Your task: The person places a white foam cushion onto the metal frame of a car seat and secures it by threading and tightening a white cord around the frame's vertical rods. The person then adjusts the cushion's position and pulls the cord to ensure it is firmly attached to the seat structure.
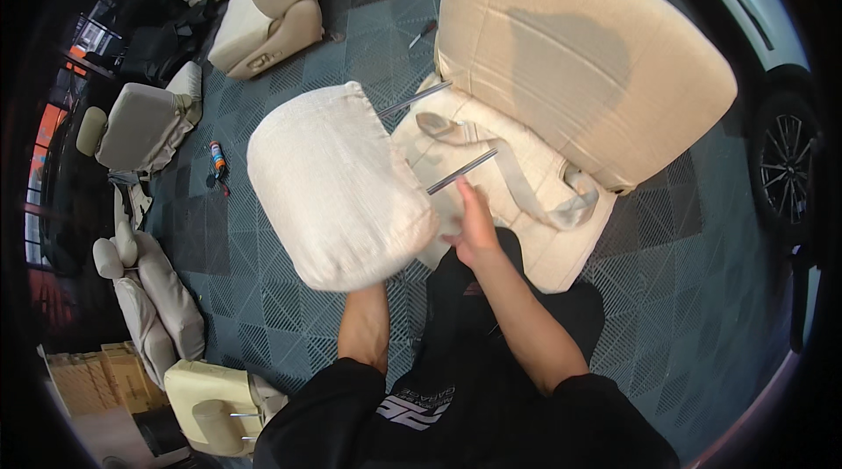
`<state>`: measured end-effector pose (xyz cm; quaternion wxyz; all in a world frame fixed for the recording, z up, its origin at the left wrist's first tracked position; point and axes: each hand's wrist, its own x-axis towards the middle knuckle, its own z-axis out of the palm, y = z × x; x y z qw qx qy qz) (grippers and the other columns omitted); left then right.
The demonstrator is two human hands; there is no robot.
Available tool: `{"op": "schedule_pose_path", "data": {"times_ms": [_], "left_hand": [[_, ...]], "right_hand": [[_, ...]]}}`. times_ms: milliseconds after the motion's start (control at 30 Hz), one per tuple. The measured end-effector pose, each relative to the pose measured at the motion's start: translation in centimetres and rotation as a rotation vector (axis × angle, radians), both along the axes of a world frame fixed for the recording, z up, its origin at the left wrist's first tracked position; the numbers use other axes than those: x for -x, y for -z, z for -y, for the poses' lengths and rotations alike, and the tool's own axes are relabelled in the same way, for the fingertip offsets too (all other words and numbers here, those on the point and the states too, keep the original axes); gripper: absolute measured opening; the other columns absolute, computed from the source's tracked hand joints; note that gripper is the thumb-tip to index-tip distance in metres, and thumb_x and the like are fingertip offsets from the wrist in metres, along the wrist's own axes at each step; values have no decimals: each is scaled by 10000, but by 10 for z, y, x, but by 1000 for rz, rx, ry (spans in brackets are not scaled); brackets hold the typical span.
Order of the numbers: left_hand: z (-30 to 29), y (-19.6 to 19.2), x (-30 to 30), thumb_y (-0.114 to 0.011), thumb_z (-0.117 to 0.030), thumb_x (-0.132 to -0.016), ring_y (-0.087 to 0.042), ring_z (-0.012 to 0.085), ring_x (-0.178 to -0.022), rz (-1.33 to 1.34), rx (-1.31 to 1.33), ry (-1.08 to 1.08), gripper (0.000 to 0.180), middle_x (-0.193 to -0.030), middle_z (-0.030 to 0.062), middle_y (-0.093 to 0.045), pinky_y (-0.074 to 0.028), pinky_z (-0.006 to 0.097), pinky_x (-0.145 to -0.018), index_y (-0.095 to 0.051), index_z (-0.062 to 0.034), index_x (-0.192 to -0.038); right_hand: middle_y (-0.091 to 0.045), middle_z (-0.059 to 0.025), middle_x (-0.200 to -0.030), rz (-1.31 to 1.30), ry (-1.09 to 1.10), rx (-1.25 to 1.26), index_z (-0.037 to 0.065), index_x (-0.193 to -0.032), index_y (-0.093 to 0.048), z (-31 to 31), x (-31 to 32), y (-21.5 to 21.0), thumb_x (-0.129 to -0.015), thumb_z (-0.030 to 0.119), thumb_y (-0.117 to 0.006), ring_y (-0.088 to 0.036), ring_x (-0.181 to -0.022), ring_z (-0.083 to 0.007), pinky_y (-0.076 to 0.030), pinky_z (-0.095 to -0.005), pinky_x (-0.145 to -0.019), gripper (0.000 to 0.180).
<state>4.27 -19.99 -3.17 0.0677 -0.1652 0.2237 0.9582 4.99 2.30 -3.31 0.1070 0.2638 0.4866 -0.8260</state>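
- The headrest (333, 184) is filling the centre of the frame, its two rods (463, 171) pointing toward the upper right.
- The left forearm (364, 324) is reaching beneath it; the left hand is hiding there, so its grip cannot be told.
- The right hand (474, 225) is holding thumb and fingers apart beside the lower rod; contact is unclear.
- The person seems to be steadying the headrest; shifting it is probably calling for keeping the rods clear of the seat (675, 74), upper right.
- The shirt (342, 416), bottom centre, is showing pale lettering.
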Motion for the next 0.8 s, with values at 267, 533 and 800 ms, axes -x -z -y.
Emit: {"op": "schedule_pose_path", "data": {"times_ms": [267, 533, 800], "left_hand": [[-15, -125, 28, -438, -658, -983, -553, 318, -1328, -469, 17, 215, 844, -1536, 213, -458, -496, 470, -1076, -405, -15, -1530], [-74, -129, 11, -776, -423, -800, -200, 319, -1552, -828, 1197, 389, 960, -1630, 242, -291, -184, 453, -1245, -349, -63, -1580], [-135, -16, 2, -863, -220, -736, -445, 352, -1415, -629, 1350, 225, 864, -1509, 243, -463, -355, 384, -1176, -474, -53, -1489]], "right_hand": [[-709, -122, -1115, -370, -68, -7, 31, -1042, -635, -121, 46, -74, -1064, 399, -511, -636, -1057, -187, -514, -345, -897, 389], [-715, -118, -1109, -818, -108, -730, 5, -1037, -673, -170, 23, -122, -1021, 305, -605, -626, -1029, -216, -457, -355, -983, 308], [-680, -180, -1141, -667, -192, -939, 19, -1126, -676, -209, 42, -27, -970, 289, -639, -601, -1147, -371, -451, -421, -1015, 315]]}}
